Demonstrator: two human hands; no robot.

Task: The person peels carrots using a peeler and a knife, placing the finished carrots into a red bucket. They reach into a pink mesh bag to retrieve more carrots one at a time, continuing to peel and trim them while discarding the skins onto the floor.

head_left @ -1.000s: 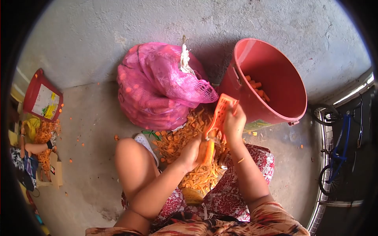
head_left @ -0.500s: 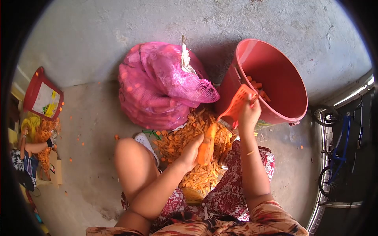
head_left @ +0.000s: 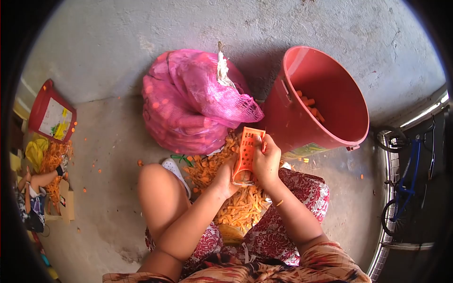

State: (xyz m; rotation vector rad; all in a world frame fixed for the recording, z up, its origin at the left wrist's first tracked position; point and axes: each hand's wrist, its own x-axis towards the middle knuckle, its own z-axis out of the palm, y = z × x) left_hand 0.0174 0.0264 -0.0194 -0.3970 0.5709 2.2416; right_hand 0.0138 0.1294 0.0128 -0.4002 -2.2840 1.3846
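Note:
My right hand [head_left: 267,162] is wrapped round the handle of an orange peeler [head_left: 246,150] with rows of holes. The peeler's wide blade end points toward me. Close beside it, my left hand [head_left: 223,178] is closed on a carrot [head_left: 243,177], which shows only a little through the peeler's frame; the rest is hidden by the peeler and my fingers. Below both hands lies a heap of carrot peelings [head_left: 240,212] between my legs.
A pink mesh sack [head_left: 184,104] full of carrots stands against the wall. To its right, a tall red bucket [head_left: 276,113] tilts, holding several peeled carrots [head_left: 309,101]. Another person [head_left: 35,188] sits at far left near a red tub [head_left: 40,111]. A blue bicycle [head_left: 408,174] is at right.
My right hand has brought the peeler down and left, from beside the bucket's rim to over the carrot. My left hand has shifted slightly left, and the carrot is now mostly covered.

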